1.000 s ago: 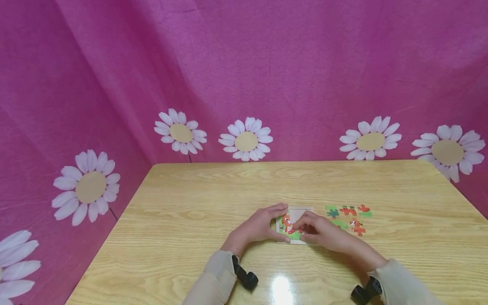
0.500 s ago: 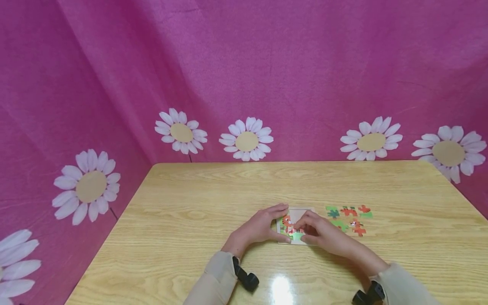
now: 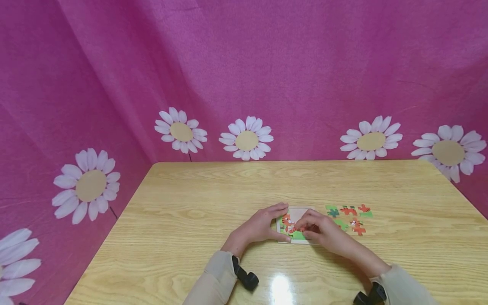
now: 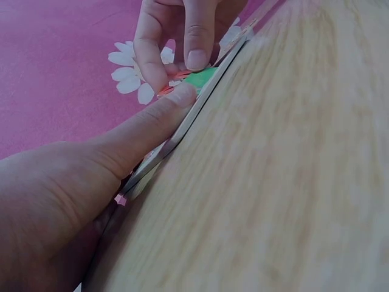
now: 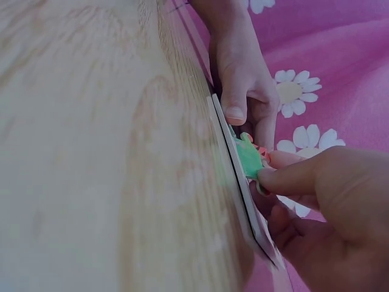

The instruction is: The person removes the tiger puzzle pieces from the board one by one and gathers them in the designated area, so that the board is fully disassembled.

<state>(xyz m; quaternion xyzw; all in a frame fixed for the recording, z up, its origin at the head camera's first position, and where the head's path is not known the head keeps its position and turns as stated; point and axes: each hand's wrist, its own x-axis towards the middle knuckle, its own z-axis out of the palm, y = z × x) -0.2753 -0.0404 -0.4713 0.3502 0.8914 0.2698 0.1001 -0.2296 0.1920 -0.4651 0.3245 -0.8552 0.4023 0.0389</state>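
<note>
A small jigsaw puzzle board (image 3: pixel 299 212) with a pale rim lies on the table, its left part filled with an orange-and-white animal on green. My left hand (image 3: pixel 259 224) holds the board from the left, thumb on the front rim and fingers at the back rim. Over the lower middle of the board, my right hand (image 3: pixel 328 232) pinches a green-and-red puzzle piece (image 5: pixel 249 159) between thumb and fingertips. That piece stands tilted in the right wrist view, close to the left thumb. In the head view the right fingers partly cover it.
Several loose puzzle pieces (image 3: pixel 358 228) lie right of the board, some partly behind the right hand. The wooden table (image 3: pixel 198 190) reaches back to a pink cloth (image 3: pixel 305 84) with large white flowers. Each wrist wears a black camera (image 3: pixel 249 280).
My right thumb and fingertips have shifted slightly back and right, and more green shows on the board's front part. The left hand has kept its place on the board.
</note>
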